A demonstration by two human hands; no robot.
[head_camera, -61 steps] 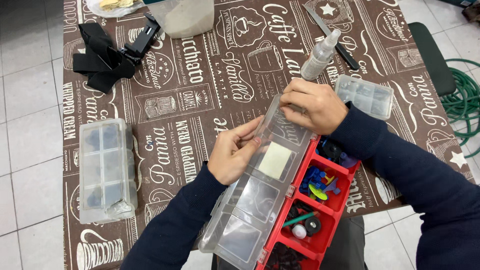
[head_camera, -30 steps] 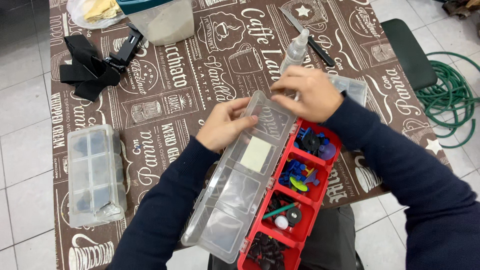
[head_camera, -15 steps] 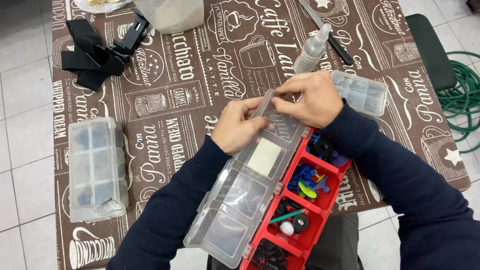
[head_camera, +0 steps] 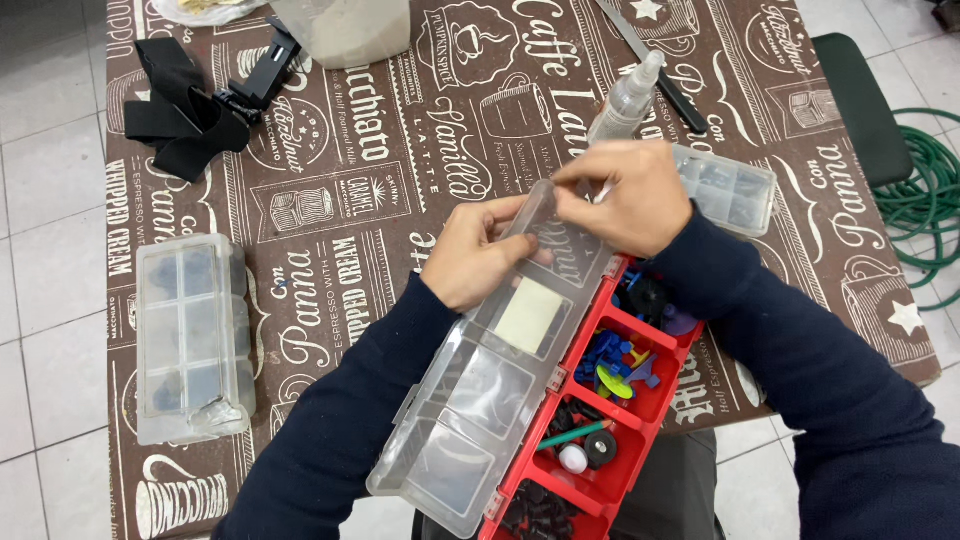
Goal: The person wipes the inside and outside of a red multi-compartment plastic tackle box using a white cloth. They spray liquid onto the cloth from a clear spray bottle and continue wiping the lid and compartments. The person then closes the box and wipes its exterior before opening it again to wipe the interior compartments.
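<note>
A red organiser box (head_camera: 610, 420) of small coloured parts sits nearest, at the counter (head_camera: 400, 190) edge, its clear lid (head_camera: 470, 390) swung open to the left. The left hand (head_camera: 475, 255) and right hand (head_camera: 625, 195) meet at the lid's far end, fingers (head_camera: 515, 250) closed, pinching its edge. Farther off stand a spray bottle (head_camera: 625, 100), clear boxes (head_camera: 190, 335) and black straps (head_camera: 185, 105).

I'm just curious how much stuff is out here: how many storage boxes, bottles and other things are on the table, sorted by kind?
Compartment boxes: 3 (red box with clear lid under both hands, clear box at left, small clear box)
Squeeze bottle: 1
Black straps: 1 bundle
Tub: 1
Total: 6
</note>
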